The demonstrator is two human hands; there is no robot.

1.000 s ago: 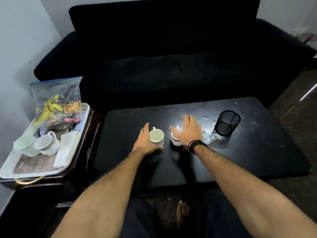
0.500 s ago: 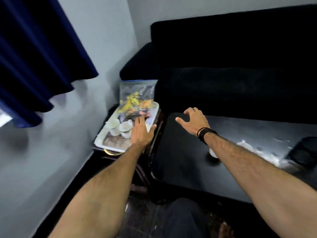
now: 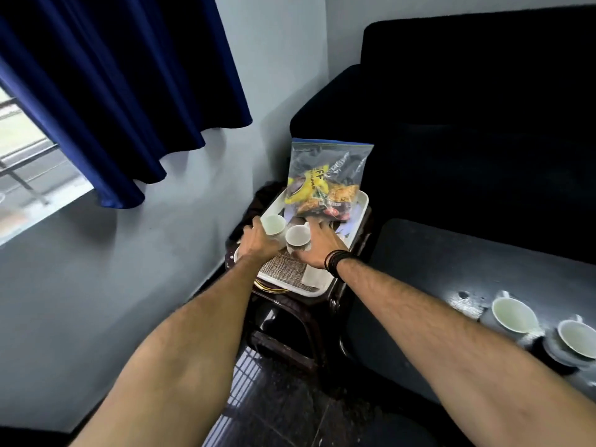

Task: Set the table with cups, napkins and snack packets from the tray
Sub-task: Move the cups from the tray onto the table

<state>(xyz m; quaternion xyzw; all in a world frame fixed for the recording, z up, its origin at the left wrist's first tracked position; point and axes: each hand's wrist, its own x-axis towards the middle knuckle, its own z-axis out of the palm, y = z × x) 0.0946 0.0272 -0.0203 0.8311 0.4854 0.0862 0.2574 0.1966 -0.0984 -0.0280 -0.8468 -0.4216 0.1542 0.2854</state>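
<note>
A white tray point(image 3: 363, 203) rests on a small dark side table. Two white cups stand on it side by side. My left hand point(image 3: 256, 243) wraps around the left cup point(image 3: 273, 223), and my right hand point(image 3: 319, 248), with a black wristband, wraps around the right cup point(image 3: 297, 235). Behind them a clear zip bag of snack packets point(image 3: 325, 185) stands upright on the tray. A folded white napkin point(image 3: 314, 275) lies at the tray's near end, beside a woven mat. Two more white cups point(image 3: 512, 314) point(image 3: 577, 338) sit on the black table point(image 3: 451, 269) at the right.
The dark side table point(image 3: 290, 327) stands between a grey wall and the black table. A black sofa point(image 3: 467, 124) fills the back right. A blue curtain point(image 3: 113, 91) hangs over a window at the upper left.
My view swung left from the black table to the tray. Both hands left the two cups on the table, reached over the tray and closed around the two cups there.
</note>
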